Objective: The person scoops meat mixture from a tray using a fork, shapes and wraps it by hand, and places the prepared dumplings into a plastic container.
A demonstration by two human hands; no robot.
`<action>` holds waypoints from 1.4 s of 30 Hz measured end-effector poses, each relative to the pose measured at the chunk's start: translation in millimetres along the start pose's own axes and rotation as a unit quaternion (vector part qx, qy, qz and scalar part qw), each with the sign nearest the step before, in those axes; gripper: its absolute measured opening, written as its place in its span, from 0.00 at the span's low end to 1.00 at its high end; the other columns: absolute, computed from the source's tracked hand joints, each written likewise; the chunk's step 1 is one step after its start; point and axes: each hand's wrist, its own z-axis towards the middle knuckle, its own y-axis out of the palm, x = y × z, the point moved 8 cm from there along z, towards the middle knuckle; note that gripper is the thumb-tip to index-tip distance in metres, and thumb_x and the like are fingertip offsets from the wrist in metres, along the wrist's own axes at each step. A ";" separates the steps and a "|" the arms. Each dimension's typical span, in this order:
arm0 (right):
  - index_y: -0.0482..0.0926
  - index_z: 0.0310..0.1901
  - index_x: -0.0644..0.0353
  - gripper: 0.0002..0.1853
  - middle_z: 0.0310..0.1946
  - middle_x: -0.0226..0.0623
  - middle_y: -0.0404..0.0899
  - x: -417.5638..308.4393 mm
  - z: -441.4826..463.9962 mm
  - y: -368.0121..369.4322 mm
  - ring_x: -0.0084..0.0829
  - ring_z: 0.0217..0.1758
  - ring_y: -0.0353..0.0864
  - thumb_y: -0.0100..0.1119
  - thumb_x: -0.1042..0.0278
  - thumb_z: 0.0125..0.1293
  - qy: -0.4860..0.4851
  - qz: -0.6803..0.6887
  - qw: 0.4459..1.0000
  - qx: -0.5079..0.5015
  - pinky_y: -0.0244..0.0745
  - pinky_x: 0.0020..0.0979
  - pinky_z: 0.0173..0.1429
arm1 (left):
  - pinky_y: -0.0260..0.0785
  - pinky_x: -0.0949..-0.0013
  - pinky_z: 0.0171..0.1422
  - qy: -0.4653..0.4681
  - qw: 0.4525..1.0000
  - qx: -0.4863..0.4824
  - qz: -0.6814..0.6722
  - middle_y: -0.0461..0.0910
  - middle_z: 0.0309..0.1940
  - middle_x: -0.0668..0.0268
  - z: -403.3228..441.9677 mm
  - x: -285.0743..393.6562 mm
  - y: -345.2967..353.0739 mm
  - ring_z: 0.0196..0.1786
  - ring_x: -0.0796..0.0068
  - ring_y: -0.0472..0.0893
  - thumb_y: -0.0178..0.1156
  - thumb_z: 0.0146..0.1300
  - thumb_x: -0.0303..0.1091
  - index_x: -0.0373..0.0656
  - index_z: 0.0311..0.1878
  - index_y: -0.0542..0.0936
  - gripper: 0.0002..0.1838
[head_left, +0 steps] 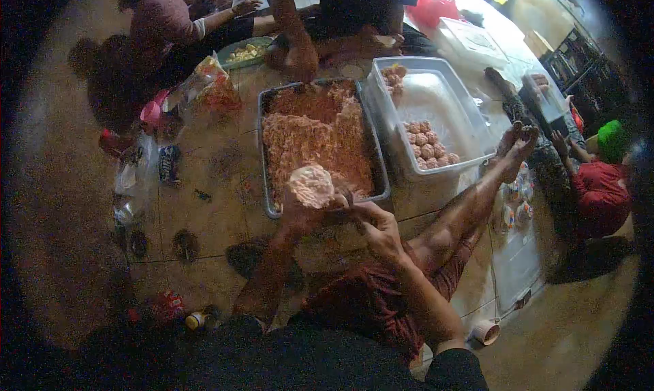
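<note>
My left hand (302, 216) is curled around a flattened pinkish lump of minced mixture (312, 186), held over the near edge of a grey tray (381, 180). Close by on the right, my right hand (381, 231) is closed on a thin spoon-like utensil (349, 199), whose tip is near the lump; its exact shape is blurred. More of the same orange-pink mixture (313, 142) fills the tray, thinner at the far end. To the right, a clear plastic box (463, 125) holds several round balls (429, 146) in its near left corner and more at its far left.
Another person's arm (300, 50) reaches to the tray's far edge. A green bowl of pale pieces (245, 52) and plastic bags (214, 84) lie at the far left. A bare leg (453, 221) stretches beside the box. A cup (486, 332) lies on the tiled floor.
</note>
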 end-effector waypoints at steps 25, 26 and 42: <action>0.81 0.51 0.64 0.09 0.36 0.34 0.80 -19.6 -23.1 0.1 0.28 0.42 0.81 0.56 0.76 0.73 0.019 -0.144 0.988 0.043 0.76 0.28 0.52 | 0.79 0.69 0.50 -0.057 0.996 0.070 -0.007 0.83 0.38 0.68 -20.0 28.4 -33.3 0.43 0.75 0.83 0.82 0.53 0.42 0.40 0.51 0.79 0.28; 0.82 0.51 0.64 0.09 0.34 0.30 0.78 -9.4 -28.1 5.0 0.24 0.40 0.78 0.54 0.74 0.75 0.087 -0.076 0.993 0.025 0.75 0.27 0.51 | 0.78 0.71 0.50 -0.088 0.995 0.011 -0.042 0.83 0.39 0.68 -16.2 37.8 -23.4 0.43 0.77 0.82 0.82 0.52 0.40 0.39 0.53 0.78 0.30; 0.80 0.54 0.63 0.18 0.46 0.40 0.80 -27.5 -32.4 5.6 0.38 0.50 0.81 0.60 0.80 0.61 -0.006 -0.178 0.982 0.058 0.76 0.33 0.57 | 0.78 0.71 0.50 -0.053 0.994 0.047 -0.086 0.83 0.41 0.66 -18.7 14.0 -10.8 0.45 0.79 0.82 0.86 0.46 0.39 0.41 0.57 0.77 0.37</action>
